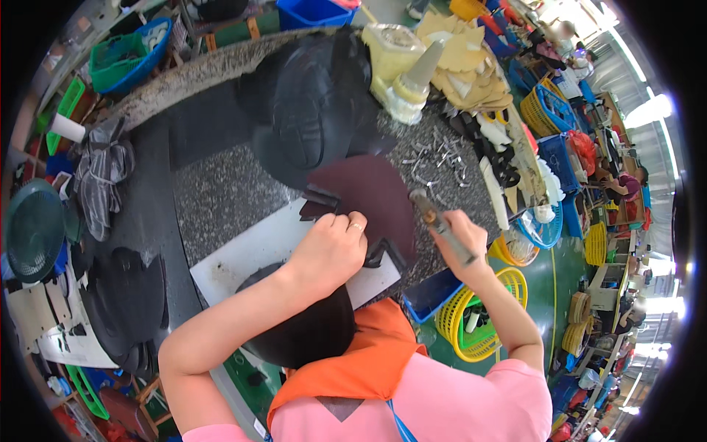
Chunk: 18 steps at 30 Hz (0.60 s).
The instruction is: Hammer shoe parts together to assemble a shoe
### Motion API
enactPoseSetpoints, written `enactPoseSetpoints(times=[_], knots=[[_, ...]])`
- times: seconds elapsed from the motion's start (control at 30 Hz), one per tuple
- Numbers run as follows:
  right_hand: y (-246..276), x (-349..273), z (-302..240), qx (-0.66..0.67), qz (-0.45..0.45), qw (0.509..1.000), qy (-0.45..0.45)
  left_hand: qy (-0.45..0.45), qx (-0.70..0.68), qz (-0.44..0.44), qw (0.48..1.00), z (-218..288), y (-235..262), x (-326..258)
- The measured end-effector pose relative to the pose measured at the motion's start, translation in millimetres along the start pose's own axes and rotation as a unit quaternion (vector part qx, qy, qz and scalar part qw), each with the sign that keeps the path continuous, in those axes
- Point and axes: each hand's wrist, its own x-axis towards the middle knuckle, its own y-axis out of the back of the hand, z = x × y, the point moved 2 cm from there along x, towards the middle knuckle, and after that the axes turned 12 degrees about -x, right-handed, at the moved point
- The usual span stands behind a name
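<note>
Green flooring (543, 298) borders a speckled desk (221, 191) in a crowded workshop. Dark maroon sheet (372, 195): located near the front of the desk, partly overlapping a white board (243, 254). Left hand (333, 247): placed at the lower left edge of the sheet, fingers curled; whether they pinch the material cannot be told. Right hand (462, 239): closed around a hammer-like tool (447, 230), held just beside the sheet's right edge. Small metal pieces (440, 160) lie scattered beyond the tool. Black molded pieces (309, 110) are positioned behind the sheet. Yellow basket (451, 324): beside the desk, below the right hand.
</note>
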Motion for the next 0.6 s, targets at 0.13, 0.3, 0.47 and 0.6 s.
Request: enactPoseSetpoints(times=[0.13, 0.3, 0.47, 0.6], knots=[[-1.4, -11.4, 6.6, -0.045, -0.026, 0.996, 0.067, -0.017, 0.006, 0.061, 0.998, 1.5, -1.4, 0.2], [-17.6, -4.8, 6.3, -0.057, -0.031, 0.990, 0.124, 0.050, -0.109, 0.188, 0.975, -28.3, 36.5, 4.7], [-29.2, 14.6, 4.2, -0.014, -0.047, 0.984, 0.171, 0.126, -0.210, 0.331, 0.911, -59.2, 127.8, -50.2], [-19.7, 14.3, 9.5, 0.042, -0.072, 0.989, 0.120, 0.230, -0.290, 0.319, 0.872, -68.3, 189.4, -145.7]])
